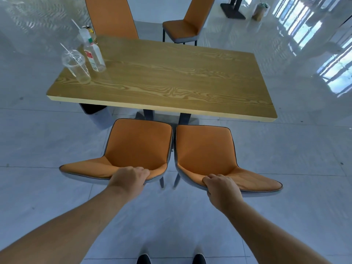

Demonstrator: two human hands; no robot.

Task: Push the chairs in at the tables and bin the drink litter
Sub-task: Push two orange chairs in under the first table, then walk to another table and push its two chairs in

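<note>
Low in the frame, the left hand [129, 177] and right hand [221, 185] each curl closed over a backrest top, left chair [137, 147] and right chair [205, 151], a grip suited to pushing both under the table [171, 77] just beyond. The cup [76, 66] and bottle [94, 54], drink litter, stand upper left, well beyond the hands.

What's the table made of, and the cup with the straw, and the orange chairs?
Table: looks like wood or wood-print laminate, with wavy grain and a pale edge. Cup: clear, see-through plastic. Chair: smooth orange cover, maybe fake leather, with dark piping; the back shell looks grey.
</note>
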